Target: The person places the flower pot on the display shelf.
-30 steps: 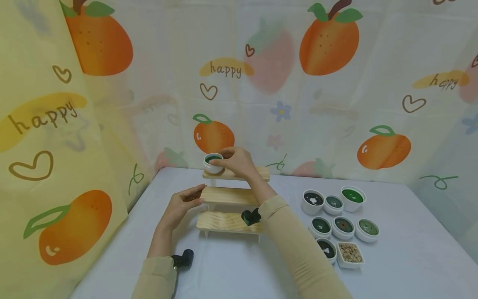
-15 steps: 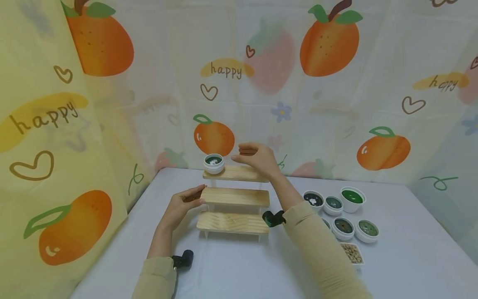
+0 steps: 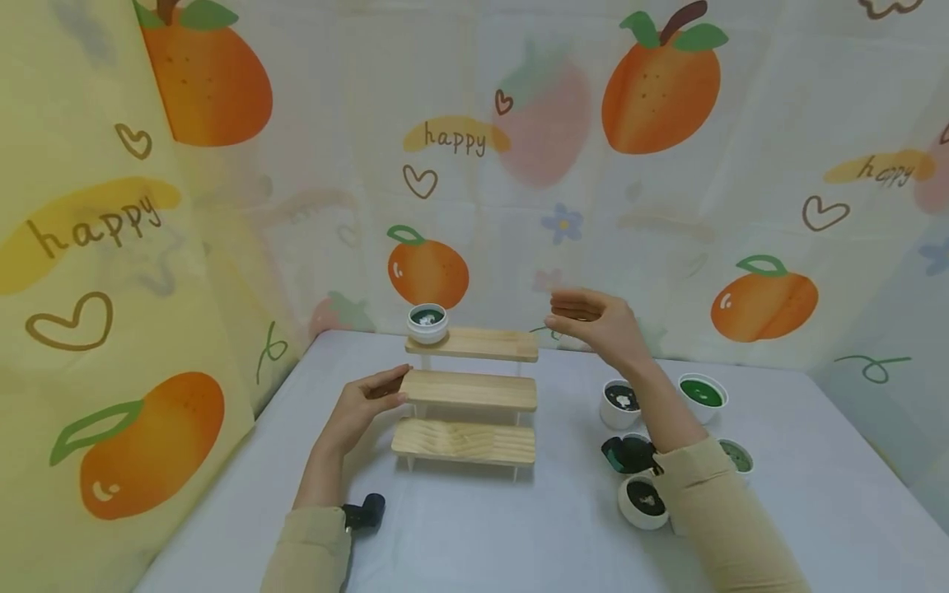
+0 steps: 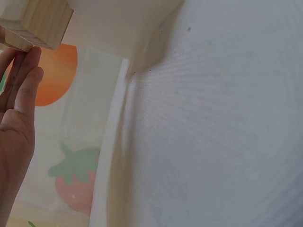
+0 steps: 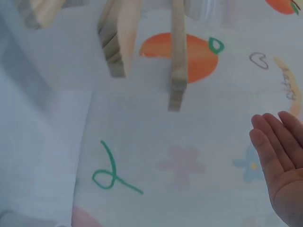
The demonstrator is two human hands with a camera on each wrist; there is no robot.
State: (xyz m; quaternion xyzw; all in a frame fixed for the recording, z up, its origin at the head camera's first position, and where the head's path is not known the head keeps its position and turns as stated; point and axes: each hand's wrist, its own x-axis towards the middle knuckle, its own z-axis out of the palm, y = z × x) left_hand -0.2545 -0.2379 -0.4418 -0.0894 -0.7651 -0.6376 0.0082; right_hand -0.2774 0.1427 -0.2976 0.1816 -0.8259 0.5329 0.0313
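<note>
In the head view a three-tier wooden display stand (image 3: 469, 390) stands on the table. My left hand (image 3: 361, 405) holds the left end of its middle shelf between thumb and fingers; in the left wrist view, the fingertips (image 4: 34, 59) meet the wood. One small white bowl (image 3: 427, 324) with a dark green filling and a white mark sits at the left end of the top shelf. My right hand (image 3: 600, 327) hovers to the right of the stand, above the other bowls, holding nothing. In the right wrist view its fingers (image 5: 272, 142) are straight and together.
Right of the stand are a white bowl with dark filling (image 3: 621, 403), a bright green one (image 3: 702, 395), a pale green one (image 3: 736, 455) and a tilted-looking dark one (image 3: 642, 501). My right forearm hides others. A fruit-printed cloth (image 3: 489, 247) hangs behind the table.
My right hand has let go of the small bowl on the top shelf and moved away to the right. My left hand has stayed at the middle shelf.
</note>
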